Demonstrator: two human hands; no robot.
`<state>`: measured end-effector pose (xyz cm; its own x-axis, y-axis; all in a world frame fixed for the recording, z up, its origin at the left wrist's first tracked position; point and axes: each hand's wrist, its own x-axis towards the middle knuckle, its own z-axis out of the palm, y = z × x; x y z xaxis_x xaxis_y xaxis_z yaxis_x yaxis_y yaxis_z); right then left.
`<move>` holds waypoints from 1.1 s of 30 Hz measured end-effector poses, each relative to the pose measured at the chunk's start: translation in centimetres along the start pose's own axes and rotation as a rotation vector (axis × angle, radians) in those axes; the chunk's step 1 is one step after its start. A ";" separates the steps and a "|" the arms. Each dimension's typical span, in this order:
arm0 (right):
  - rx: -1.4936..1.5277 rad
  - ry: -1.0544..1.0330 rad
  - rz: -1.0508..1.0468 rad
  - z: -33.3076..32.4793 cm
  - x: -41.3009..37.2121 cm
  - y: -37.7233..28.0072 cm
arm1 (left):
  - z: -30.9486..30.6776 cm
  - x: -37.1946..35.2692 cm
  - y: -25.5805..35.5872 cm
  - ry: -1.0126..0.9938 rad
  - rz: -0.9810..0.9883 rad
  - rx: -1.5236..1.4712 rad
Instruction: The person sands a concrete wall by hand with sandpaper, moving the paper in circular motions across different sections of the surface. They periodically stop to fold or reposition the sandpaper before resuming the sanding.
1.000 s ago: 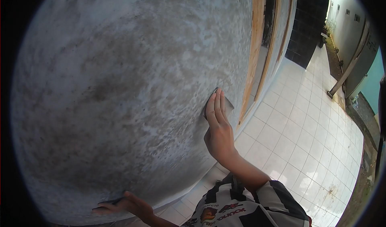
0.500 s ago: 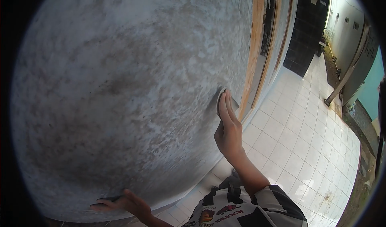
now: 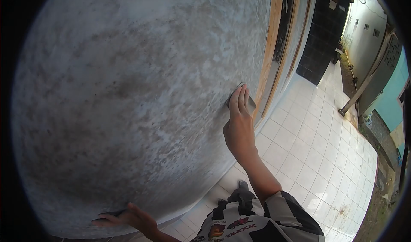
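Note:
A mottled grey-white wall (image 3: 128,92), rough and patchy, curves across most of the view. Against its right part, near the wooden frame, my right hand (image 3: 239,126) presses a piece of sandpaper (image 3: 251,103) flat with its fingers extended; the sheet's edges stick out past the fingers. Low on the wall at the left, my left hand (image 3: 135,219) holds a dark, thin sheet (image 3: 112,213) to the surface, which looks like sandpaper too. Its thumb is raised and its fingers lie over the sheet, partly blurred.
A bare wooden door or window frame (image 3: 266,66) borders the wall on the right. White floor tiles (image 3: 308,156) run below and beyond, past a black tiled section (image 3: 323,40). A slanting post (image 3: 359,92) stands farther right. My feet (image 3: 243,186) are close to the wall's base.
My right hand has slid slightly up the wall with the sandpaper, its back turned more toward me. My left hand has shifted a little left. The view has also moved slightly.

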<state>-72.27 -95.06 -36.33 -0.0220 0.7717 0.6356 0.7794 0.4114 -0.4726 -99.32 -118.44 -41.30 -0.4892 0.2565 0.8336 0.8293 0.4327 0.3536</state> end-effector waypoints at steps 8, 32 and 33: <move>0.001 -0.038 -0.016 -0.2 0.0 -1.1 | 0.2 0.6 0.2 0.016 0.040 -0.015; 0.167 0.097 -0.361 1.2 -2.2 5.6 | 0.9 0.1 1.0 0.097 -0.022 -0.044; 0.149 0.078 -0.389 1.6 -1.9 6.1 | 0.9 0.1 1.3 0.091 -0.038 -0.054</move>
<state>-68.48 -93.21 -41.44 -0.2446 0.5089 0.8254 0.6231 0.7347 -0.2683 -98.53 -117.10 -41.14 -0.4961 0.1598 0.8534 0.8250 0.3930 0.4061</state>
